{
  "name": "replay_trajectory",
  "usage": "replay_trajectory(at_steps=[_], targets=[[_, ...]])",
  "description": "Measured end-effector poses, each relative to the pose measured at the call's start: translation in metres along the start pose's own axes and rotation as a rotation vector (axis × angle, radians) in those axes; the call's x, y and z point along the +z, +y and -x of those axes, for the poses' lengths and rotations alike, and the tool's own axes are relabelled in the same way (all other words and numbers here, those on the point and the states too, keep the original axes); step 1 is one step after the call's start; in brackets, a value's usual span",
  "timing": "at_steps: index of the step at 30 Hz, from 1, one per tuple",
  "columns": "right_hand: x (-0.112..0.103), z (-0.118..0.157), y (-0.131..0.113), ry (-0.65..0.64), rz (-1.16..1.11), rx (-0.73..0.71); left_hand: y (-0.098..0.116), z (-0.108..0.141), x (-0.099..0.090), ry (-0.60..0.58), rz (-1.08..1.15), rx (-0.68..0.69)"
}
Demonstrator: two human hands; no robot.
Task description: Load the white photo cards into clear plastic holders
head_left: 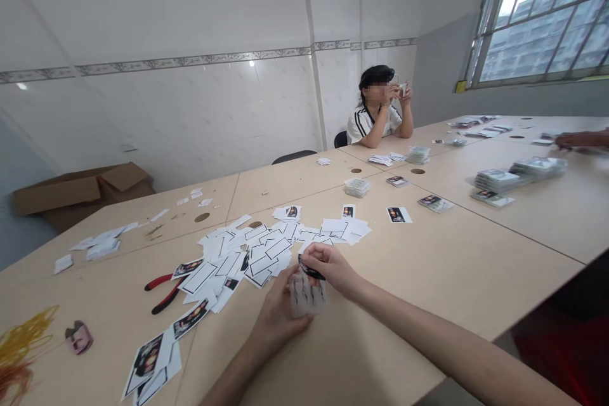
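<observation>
"Where do we have the clear packet [308,306]?"

"In our left hand [278,311], above the near side of the table [390,311]. We hold it from its left, with the thumb along its lower edge and the fingers up its far side."

"And our right hand [332,268]?"

"We have it just above the packet, thumb and fingers pinched narrow on a small dark card [314,274]. The card sits at the packet's top edge, right under our fingertips."

"Is the card inside the packet?"

"We cannot tell; our fingers cover part of it, and the two overlap from where we look."

"What lies near our hands?"

"Just beyond them we see a spread pile of white cards [266,257], many with a black border. At its left edge we have pliers [166,298] with red and black handles, well apart from our left hand."

"And farther off?"

"Across the table we see a co-worker [368,125] in a white shirt, both hands raised around something small and pale. To our right, well out of our reach, stacked packets [497,179] stand on the table."
</observation>
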State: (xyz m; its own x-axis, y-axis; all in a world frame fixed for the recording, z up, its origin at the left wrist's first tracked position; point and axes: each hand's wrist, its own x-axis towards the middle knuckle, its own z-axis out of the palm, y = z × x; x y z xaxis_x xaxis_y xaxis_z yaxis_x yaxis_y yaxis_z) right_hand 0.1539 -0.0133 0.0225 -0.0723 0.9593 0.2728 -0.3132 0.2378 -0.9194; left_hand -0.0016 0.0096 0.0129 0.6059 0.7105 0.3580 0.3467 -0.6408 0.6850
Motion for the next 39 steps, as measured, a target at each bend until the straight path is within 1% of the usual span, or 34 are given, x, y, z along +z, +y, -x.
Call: replay_trajectory(at_steps=[2, 3, 5, 7, 10, 14, 17, 21, 26, 31, 33, 36, 39], targets=[[0.000, 0.001, -0.003, 0.027, 0.123, -0.056, -0.003, 0.002, 0.000, -0.045, 0.071, -0.003], [0.000, 0.001, -0.004, 0.032, 0.179, -0.078, -0.005, 0.002, 0.000, -0.044, 0.085, -0.006], [0.001, 0.002, -0.004, 0.025, 0.256, -0.101, -0.010, 0.004, 0.000, -0.006, 0.087, -0.030], [0.001, 0.003, -0.002, 0.012, 0.302, -0.103, -0.014, 0.005, 0.000, 0.022, 0.074, -0.043], [0.000, 0.002, 0.002, 0.012, 0.380, -0.103, -0.016, 0.006, 0.001, 0.011, 0.029, -0.025], [-0.004, 0.002, 0.005, -0.016, 0.544, -0.145, -0.015, 0.008, 0.003, 0.034, -0.045, -0.018], [-0.005, 0.002, 0.007, -0.046, 0.609, -0.145, -0.014, 0.008, 0.003, 0.038, -0.064, -0.012], [-0.003, 0.003, 0.008, -0.030, 0.623, -0.156, -0.013, 0.008, 0.002, 0.022, -0.066, -0.015], [-0.002, 0.004, 0.009, -0.038, 0.639, -0.166, -0.013, 0.009, 0.001, 0.039, -0.053, -0.050], [-0.002, 0.004, 0.009, -0.024, 0.726, -0.267, -0.014, 0.011, 0.002, 0.081, -0.090, -0.019], [-0.002, 0.005, 0.008, -0.014, 0.730, -0.286, -0.015, 0.011, 0.003, 0.102, -0.107, -0.003], [-0.001, 0.005, 0.006, 0.004, 0.661, -0.235, -0.016, 0.011, 0.005, 0.095, -0.154, 0.023], [-0.001, 0.004, 0.005, 0.045, 0.483, -0.118, -0.015, 0.010, 0.006, 0.076, -0.188, 0.057]])
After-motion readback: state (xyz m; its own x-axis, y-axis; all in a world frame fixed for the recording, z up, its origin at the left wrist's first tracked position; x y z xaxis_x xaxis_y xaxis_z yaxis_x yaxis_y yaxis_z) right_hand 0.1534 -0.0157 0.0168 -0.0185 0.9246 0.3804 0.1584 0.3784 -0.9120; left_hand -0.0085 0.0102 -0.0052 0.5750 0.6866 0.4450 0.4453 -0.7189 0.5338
